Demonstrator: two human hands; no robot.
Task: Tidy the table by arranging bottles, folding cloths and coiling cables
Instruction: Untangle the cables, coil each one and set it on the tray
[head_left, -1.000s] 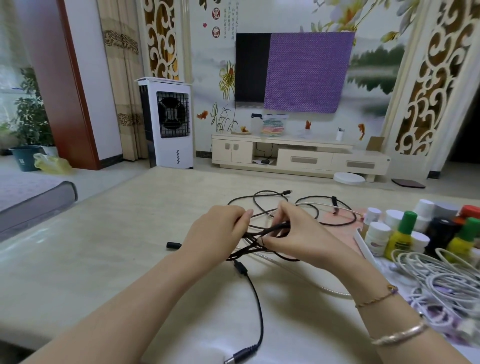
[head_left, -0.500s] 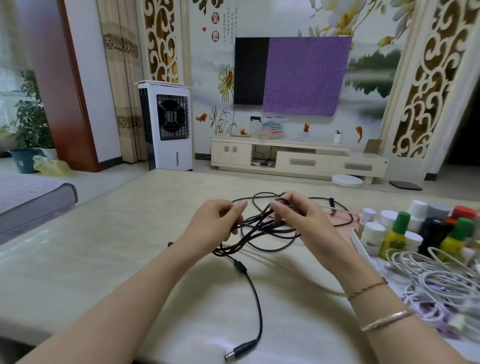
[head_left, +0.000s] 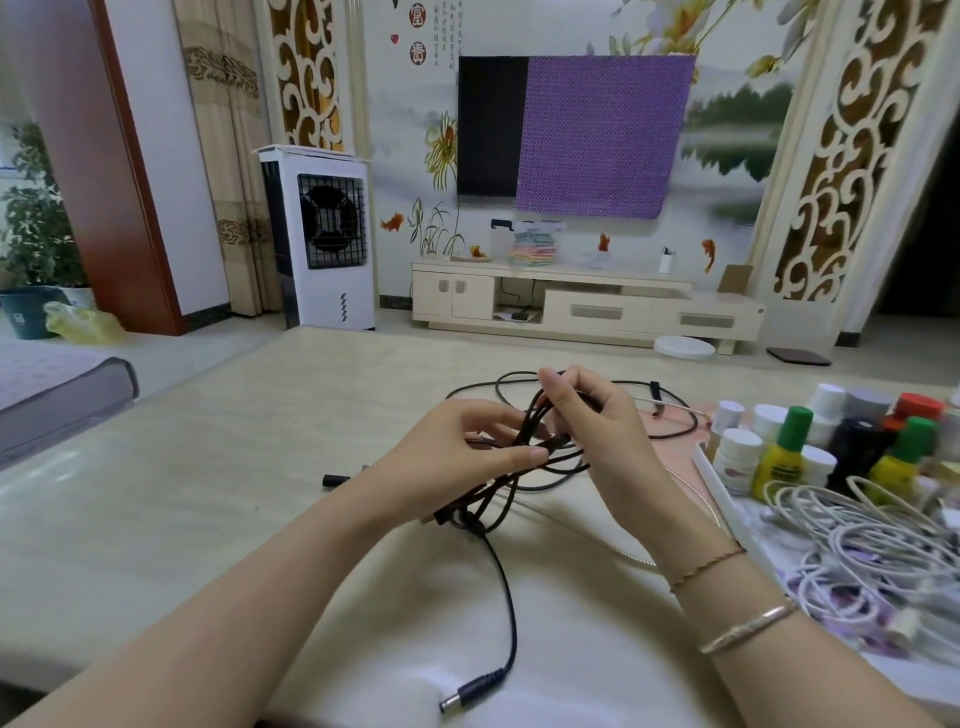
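Your left hand and right hand both pinch the black cable, holding its gathered loops just above the table. The left fingers curl round the strands; the right thumb and fingers grip them from the far side. From the bundle, one strand trails toward you, ending in a barrel plug. Right of the black cable stand the bottles, with a heap of white cables nearer you.

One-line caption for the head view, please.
Both hands, left hand and right hand, grip a tangled black cable above the table, beside bottles and white cables.
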